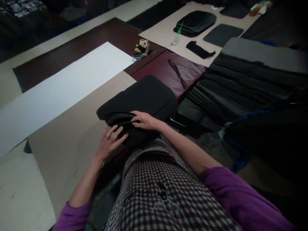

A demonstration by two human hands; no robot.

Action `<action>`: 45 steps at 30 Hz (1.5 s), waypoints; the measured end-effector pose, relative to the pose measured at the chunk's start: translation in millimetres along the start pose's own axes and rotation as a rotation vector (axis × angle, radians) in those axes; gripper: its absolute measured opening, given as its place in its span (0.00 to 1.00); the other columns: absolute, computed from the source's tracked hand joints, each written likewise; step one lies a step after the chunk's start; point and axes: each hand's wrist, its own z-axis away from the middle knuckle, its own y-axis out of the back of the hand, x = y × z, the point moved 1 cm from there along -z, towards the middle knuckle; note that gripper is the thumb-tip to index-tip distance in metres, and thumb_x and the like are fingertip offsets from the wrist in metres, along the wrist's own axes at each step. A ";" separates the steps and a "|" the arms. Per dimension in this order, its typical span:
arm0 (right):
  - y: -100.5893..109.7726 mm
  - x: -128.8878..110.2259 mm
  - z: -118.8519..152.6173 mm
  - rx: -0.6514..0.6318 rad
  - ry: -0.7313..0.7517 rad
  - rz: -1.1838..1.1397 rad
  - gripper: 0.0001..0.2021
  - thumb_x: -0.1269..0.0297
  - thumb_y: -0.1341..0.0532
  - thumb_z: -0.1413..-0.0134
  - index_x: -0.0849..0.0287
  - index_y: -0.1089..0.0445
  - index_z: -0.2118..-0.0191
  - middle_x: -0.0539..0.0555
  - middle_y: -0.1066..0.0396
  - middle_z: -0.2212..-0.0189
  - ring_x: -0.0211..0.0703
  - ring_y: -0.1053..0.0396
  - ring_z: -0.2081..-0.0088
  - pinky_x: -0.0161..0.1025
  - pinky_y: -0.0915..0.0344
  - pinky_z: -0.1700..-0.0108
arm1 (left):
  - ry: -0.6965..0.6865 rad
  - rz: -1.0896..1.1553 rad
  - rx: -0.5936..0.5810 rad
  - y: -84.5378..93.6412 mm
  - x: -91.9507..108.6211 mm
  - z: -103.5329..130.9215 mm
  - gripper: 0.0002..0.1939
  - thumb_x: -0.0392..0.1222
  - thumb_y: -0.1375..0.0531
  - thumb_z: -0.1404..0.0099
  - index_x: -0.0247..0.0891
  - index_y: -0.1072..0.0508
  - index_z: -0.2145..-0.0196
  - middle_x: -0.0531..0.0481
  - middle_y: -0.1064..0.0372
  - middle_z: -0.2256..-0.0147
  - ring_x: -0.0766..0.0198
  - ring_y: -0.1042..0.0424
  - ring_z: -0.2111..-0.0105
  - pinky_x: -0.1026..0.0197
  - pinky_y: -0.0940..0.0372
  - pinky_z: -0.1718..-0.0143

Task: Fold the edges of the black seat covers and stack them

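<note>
A thick stack of black sheets with rounded corners lies at the near edge of the table, its near side parted and bent. My right hand has its fingers closed on the edge of the lifted sheets. My left hand rests at the near left corner of the stack, its fingers spread against the sheets. Dark gaps between the layers show just above both hands.
Brown board and a long white sheet lie left. Beyond the stack are a dark strip, a bottle with a green nozzle, a black cloth piece and more black sheets. Dark material is piled right.
</note>
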 end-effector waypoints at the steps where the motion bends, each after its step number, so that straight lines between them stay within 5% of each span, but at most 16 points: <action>1: 0.3 0.8 -0.6 0.008 0.001 0.001 0.12 0.67 0.40 0.35 0.62 0.21 0.52 0.65 0.37 0.37 0.54 0.32 0.40 0.48 0.35 0.38 | -0.019 -0.017 -0.016 0.3 3.5 1.9 0.26 0.32 0.37 0.32 0.53 0.30 0.40 0.44 0.36 0.34 0.47 0.44 0.31 0.36 0.41 0.36; 6: -0.9 4.1 0.0 0.015 -0.001 -0.016 0.12 0.66 0.39 0.35 0.61 0.20 0.52 0.64 0.35 0.37 0.53 0.32 0.40 0.49 0.35 0.38 | -0.021 -0.018 0.017 1.2 14.7 -1.5 0.17 0.32 0.38 0.32 0.45 0.29 0.48 0.43 0.31 0.37 0.52 0.40 0.33 0.37 0.40 0.37; 13: 0.2 -1.9 4.0 -0.084 -0.001 -0.075 0.14 0.62 0.33 0.40 0.58 0.21 0.50 0.62 0.43 0.31 0.55 0.41 0.33 0.53 0.43 0.31 | 0.045 -0.033 0.158 9.8 -0.7 -24.3 0.12 0.34 0.34 0.34 0.43 0.28 0.54 0.42 0.33 0.36 0.51 0.40 0.33 0.39 0.41 0.37; 17: -0.4 -2.8 5.4 -0.125 0.034 -0.042 0.20 0.63 0.27 0.48 0.59 0.21 0.48 0.62 0.45 0.29 0.57 0.45 0.31 0.53 0.45 0.29 | 0.047 -0.018 0.135 10.4 -7.7 -29.6 0.10 0.36 0.35 0.33 0.44 0.27 0.55 0.44 0.33 0.35 0.53 0.41 0.33 0.41 0.43 0.36; 24: -2.2 2.3 4.0 -0.012 0.029 -0.024 0.12 0.67 0.39 0.36 0.60 0.20 0.52 0.62 0.41 0.32 0.52 0.36 0.35 0.48 0.38 0.34 | 0.038 -0.035 0.107 1.0 -5.1 -13.5 0.26 0.34 0.36 0.33 0.51 0.31 0.40 0.41 0.43 0.31 0.49 0.45 0.30 0.39 0.46 0.32; 28: -0.5 4.2 0.4 -0.007 -0.005 -0.018 0.12 0.67 0.39 0.36 0.61 0.21 0.51 0.63 0.37 0.35 0.54 0.33 0.38 0.49 0.36 0.36 | -0.034 -0.022 -0.012 1.0 -1.5 -9.9 0.20 0.32 0.38 0.32 0.51 0.27 0.45 0.46 0.38 0.32 0.50 0.46 0.30 0.37 0.47 0.32; 33: -4.3 3.6 4.0 -0.054 0.050 -0.024 0.13 0.59 0.33 0.38 0.57 0.21 0.51 0.61 0.37 0.35 0.53 0.37 0.35 0.51 0.40 0.33 | 0.127 0.014 0.148 7.6 -6.8 -24.8 0.09 0.37 0.34 0.34 0.45 0.24 0.56 0.44 0.36 0.33 0.48 0.42 0.33 0.37 0.42 0.37; 36: -8.0 -0.6 8.7 -0.059 0.106 0.018 0.22 0.54 0.27 0.47 0.57 0.23 0.48 0.62 0.47 0.29 0.59 0.46 0.30 0.57 0.44 0.31 | 0.197 0.040 0.172 10.5 -9.6 -40.7 0.07 0.39 0.32 0.36 0.43 0.24 0.60 0.44 0.36 0.34 0.45 0.40 0.34 0.37 0.41 0.38; 43: -5.7 -8.6 8.4 0.082 0.135 0.019 0.17 0.75 0.48 0.34 0.56 0.34 0.44 0.60 0.68 0.24 0.52 0.43 0.31 0.52 0.34 0.39 | 0.504 0.109 0.413 13.3 -0.6 -57.6 0.13 0.39 0.32 0.36 0.41 0.28 0.55 0.37 0.43 0.32 0.44 0.41 0.33 0.37 0.39 0.38; 45: -1.8 -6.9 6.4 0.135 0.143 -0.065 0.19 0.76 0.46 0.37 0.56 0.39 0.42 0.62 0.70 0.24 0.51 0.44 0.31 0.49 0.33 0.41 | 0.450 0.087 0.462 12.5 5.1 -47.7 0.16 0.37 0.32 0.37 0.42 0.30 0.53 0.38 0.37 0.37 0.47 0.35 0.37 0.41 0.36 0.41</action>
